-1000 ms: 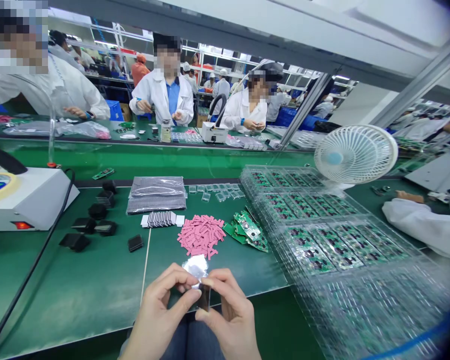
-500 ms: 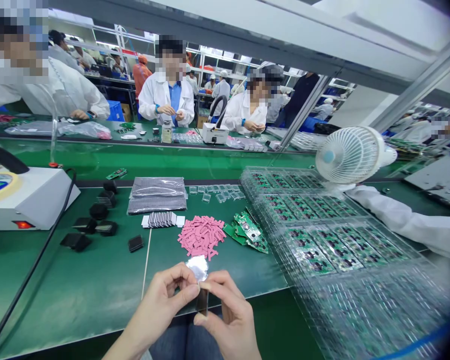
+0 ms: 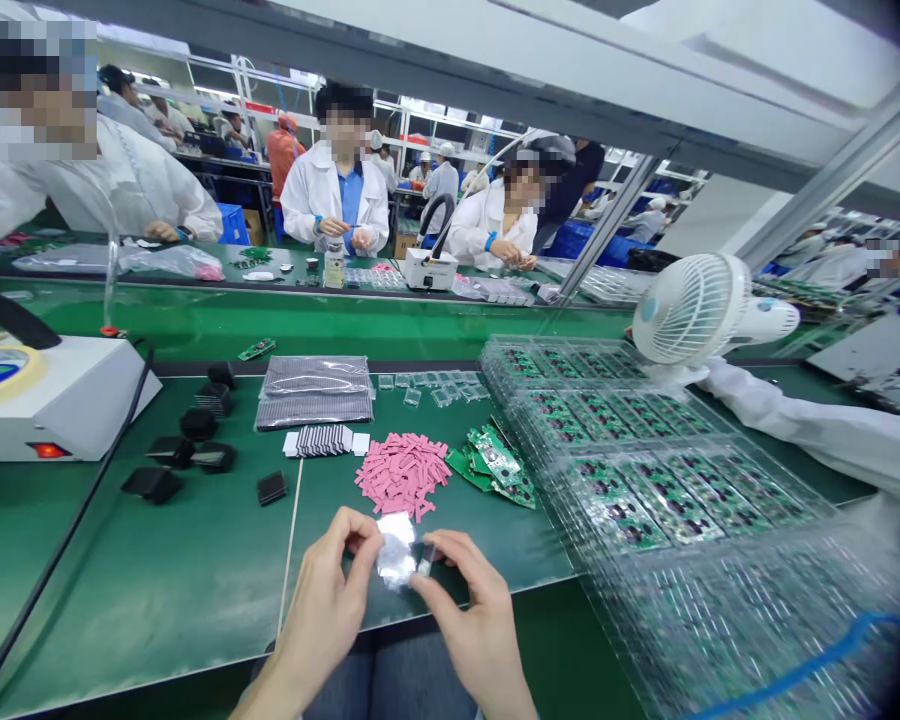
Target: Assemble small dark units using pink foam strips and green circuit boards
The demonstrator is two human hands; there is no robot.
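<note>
My right hand (image 3: 474, 598) pinches a small dark glassy panel (image 3: 425, 557) between thumb and fingers, at the right side of a shiny silvery patch (image 3: 396, 550). On the other side, the thumb and forefinger of my left hand (image 3: 337, 575) are pressed together at the patch's left edge. What they hold, if anything, is too small to make out. Just beyond the patch lies a heap of pink strips (image 3: 403, 472). Green circuit boards (image 3: 496, 462) sit in a loose pile to its right, and a row of white-and-dark pieces (image 3: 324, 441) to its left.
Stacked clear trays of circuit boards (image 3: 637, 490) fill the right side, with a white fan (image 3: 690, 310) behind. Black stacked pieces (image 3: 195, 424) and a white machine (image 3: 60, 390) with a black cable are at left. Panels in clear trays (image 3: 315, 390) lie farther back. Co-workers sit opposite.
My hands have drawn apart, with the dark panel moving slightly up and right in my right hand. More of the silvery patch shows between them.
</note>
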